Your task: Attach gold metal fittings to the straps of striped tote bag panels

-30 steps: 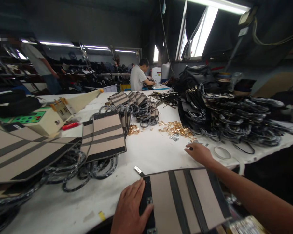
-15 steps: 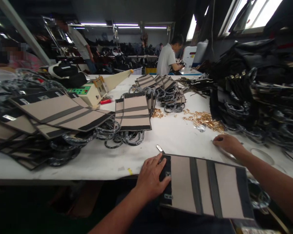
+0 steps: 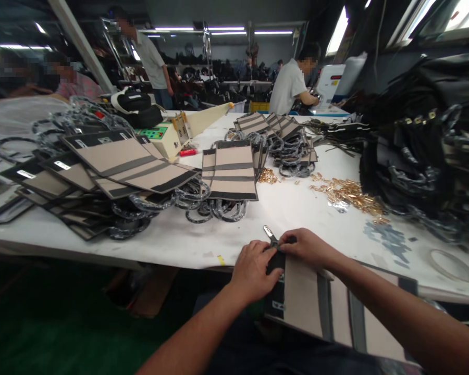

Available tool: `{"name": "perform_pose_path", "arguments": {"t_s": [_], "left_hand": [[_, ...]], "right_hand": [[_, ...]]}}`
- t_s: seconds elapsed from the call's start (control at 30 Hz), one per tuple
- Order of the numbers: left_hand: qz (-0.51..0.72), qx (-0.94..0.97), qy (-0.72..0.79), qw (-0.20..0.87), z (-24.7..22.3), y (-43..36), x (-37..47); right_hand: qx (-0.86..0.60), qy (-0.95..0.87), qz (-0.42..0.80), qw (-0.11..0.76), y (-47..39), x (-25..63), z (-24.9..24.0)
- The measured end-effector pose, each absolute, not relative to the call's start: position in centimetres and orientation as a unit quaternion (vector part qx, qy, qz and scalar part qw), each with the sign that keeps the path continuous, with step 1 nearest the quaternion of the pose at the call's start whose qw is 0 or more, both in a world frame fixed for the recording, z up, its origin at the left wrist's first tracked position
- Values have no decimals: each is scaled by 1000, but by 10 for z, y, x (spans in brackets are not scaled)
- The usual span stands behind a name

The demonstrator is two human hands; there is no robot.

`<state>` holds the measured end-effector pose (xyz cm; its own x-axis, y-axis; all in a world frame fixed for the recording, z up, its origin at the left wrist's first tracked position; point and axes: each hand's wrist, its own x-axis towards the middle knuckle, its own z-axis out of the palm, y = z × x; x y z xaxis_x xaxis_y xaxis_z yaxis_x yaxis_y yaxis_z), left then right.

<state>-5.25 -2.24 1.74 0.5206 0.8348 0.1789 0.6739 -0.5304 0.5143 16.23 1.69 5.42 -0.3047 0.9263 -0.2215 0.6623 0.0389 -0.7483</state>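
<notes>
A flat beige panel (image 3: 303,297) with black bands and edging lies at the table's front edge, partly over my lap. My left hand (image 3: 256,271) grips its black left end, thumb on top and fingers near the far corner. A short black strap with a silver metal end (image 3: 268,233) sticks out from that corner. Right beside those fingertips, my right hand (image 3: 307,247) is closed in a pinch at the strap's base. What it pinches is too small to make out. My right forearm hides part of the panel.
Gold metal hardware (image 3: 352,195) lies loose on the white table (image 3: 234,245), near grey flat pieces (image 3: 386,242) and a clear ring (image 3: 453,265). Stacked panels (image 3: 128,166) with wrapped handles stand left, a cream machine (image 3: 166,138) behind. Black bags (image 3: 414,166) are piled right. A co-worker (image 3: 287,86) stands beyond.
My right hand has moved left from beside the gold hardware to the panel's far corner, meeting my left fingertips. The left hand keeps its hold. The camera view has shifted slightly.
</notes>
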Motion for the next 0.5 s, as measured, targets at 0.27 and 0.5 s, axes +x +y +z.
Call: {"name": "perform_pose_path", "arguments": {"t_s": [0.27, 0.5], "left_hand": [[237, 834, 456, 201, 14, -20, -49], [250, 830, 457, 200, 11, -19, -47]], "right_hand": [[-579, -725, 350, 128, 14, 171, 50], [-591, -732, 319, 111, 12, 170, 48]]}}
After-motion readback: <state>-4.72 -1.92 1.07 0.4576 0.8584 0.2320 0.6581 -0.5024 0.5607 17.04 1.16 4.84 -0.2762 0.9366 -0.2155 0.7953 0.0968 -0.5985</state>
